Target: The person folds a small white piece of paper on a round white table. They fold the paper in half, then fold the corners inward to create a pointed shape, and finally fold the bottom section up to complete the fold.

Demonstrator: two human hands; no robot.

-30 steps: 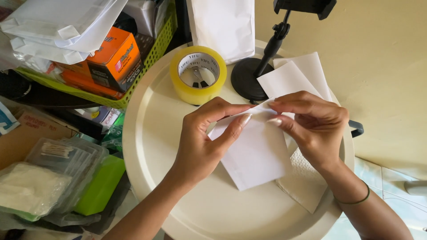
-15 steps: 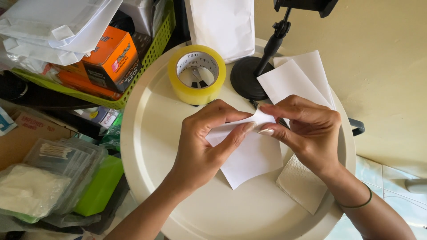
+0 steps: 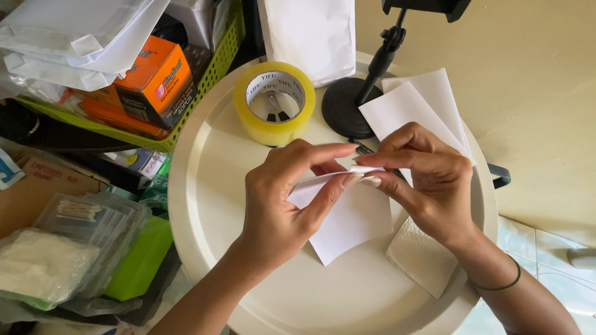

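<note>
Round cream counter [image 3: 205, 205] carries everything. Both hands, left hand [image 3: 282, 205] and right hand [image 3: 428, 180], pinch the folded top edge of a white paper [image 3: 351, 223] between them. Beyond the grip sits a yellow tape roll [image 3: 274, 102]; a napkin [image 3: 422, 257] lies below the right hand.

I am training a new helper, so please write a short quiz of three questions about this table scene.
1. True or false: both hands, the left hand and the right hand, hold the same white paper.
2. What stands behind the hands on the tray? A) tape roll B) scissors C) cup
3. What colour is the basket?

Key: 1 true; 2 A; 3 green.
</note>
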